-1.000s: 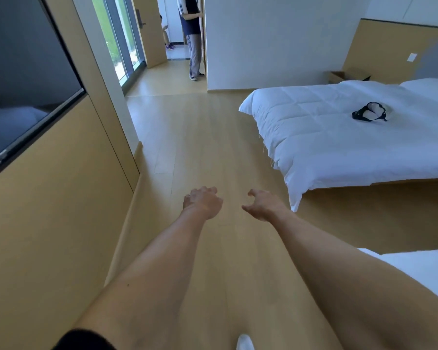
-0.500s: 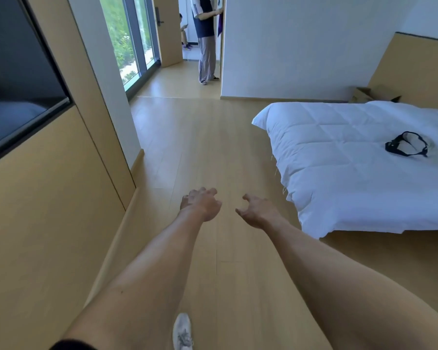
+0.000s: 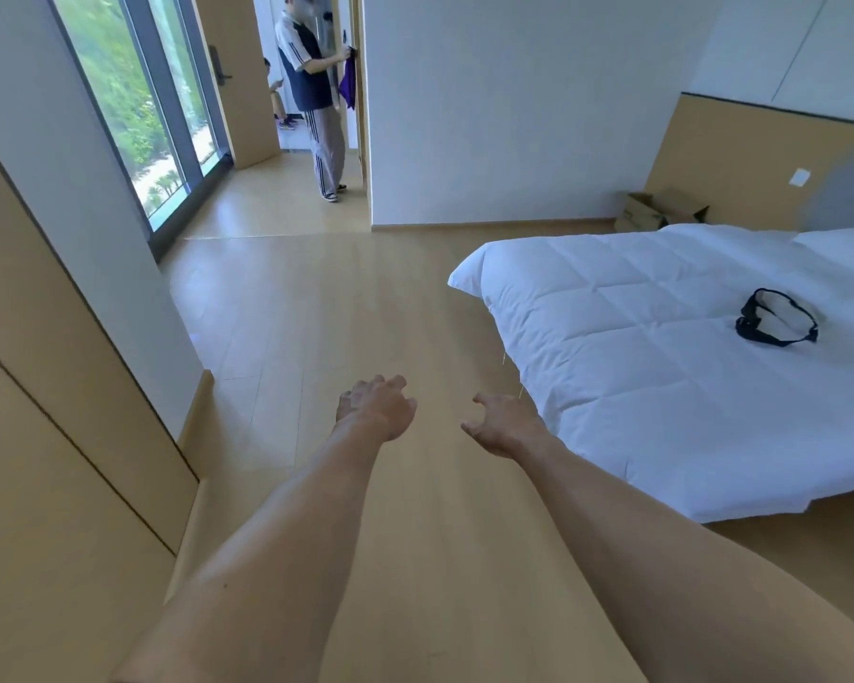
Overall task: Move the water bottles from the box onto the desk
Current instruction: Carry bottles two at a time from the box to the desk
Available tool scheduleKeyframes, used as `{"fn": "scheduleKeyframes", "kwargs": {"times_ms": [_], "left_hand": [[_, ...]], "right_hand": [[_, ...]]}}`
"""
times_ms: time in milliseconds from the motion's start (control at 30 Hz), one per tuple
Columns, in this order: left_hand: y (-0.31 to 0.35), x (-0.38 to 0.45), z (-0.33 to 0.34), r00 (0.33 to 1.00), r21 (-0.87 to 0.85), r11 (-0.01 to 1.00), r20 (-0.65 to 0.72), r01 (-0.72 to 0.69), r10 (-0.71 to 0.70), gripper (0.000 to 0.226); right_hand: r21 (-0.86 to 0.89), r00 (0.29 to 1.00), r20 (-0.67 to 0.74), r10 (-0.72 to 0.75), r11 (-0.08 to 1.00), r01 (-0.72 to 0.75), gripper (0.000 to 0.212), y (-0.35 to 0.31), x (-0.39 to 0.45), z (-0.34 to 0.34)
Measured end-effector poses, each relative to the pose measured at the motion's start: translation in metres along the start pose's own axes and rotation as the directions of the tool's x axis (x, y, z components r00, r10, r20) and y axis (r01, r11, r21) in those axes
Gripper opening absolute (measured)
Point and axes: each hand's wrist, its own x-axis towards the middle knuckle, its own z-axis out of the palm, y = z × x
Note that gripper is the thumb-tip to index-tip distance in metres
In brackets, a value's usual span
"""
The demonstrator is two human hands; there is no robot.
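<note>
Both my arms reach out over the wooden floor. My left hand point(image 3: 376, 407) holds nothing and its fingers curl loosely. My right hand point(image 3: 504, 422) is also empty, with fingers apart and bent. An open cardboard box point(image 3: 659, 211) stands on the floor at the far side of the bed, against the back wall, well beyond my hands. Its inside is hidden from here. No water bottle and no desk shows in this view.
A bed with a white duvet point(image 3: 661, 357) fills the right side, with a black strap-like item point(image 3: 776, 323) on it. A wood-panelled wall point(image 3: 60, 436) runs along my left. A person point(image 3: 316, 106) stands in the far doorway beside a tall window point(image 3: 134, 106).
The view has swung upward and forward along the floor; the bed and box look nearer. My shoe has dropped out of view. Both hands stay empty, held out as before.
</note>
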Motion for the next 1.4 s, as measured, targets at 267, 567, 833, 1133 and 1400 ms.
{"fn": "scheduleKeyframes", "kwargs": {"times_ms": [267,567,833,1133,1400], "left_hand": [[-0.001,0.136,-0.028,0.998,0.039,0.998,0.008,-0.058,0.058,0.049],[0.012,0.297,-0.057,1.0,0.049,0.999,-0.002,-0.024,0.024,0.05],[0.029,0.444,-0.094,0.999,0.021,0.999,0.018,0.038,-0.038,0.05],[0.001,0.583,-0.118,0.997,0.007,0.997,0.023,0.074,-0.074,0.05],[-0.045,0.76,-0.165,1.0,0.047,0.999,0.024,-0.013,0.012,0.05]], "right_hand": [[0.11,0.998,0.008,0.062,0.992,-0.063,0.062,-0.021,0.125,-0.033],[0.094,0.999,0.03,0.018,0.995,-0.02,0.062,-0.03,0.301,-0.069],[0.052,0.995,0.096,0.0,0.999,-0.005,0.06,-0.042,0.458,-0.122],[-0.02,0.988,0.147,-0.043,0.999,0.047,0.06,-0.092,0.595,-0.132],[-0.065,0.994,0.113,0.003,0.998,0.004,0.059,-0.154,0.751,-0.156]]}}
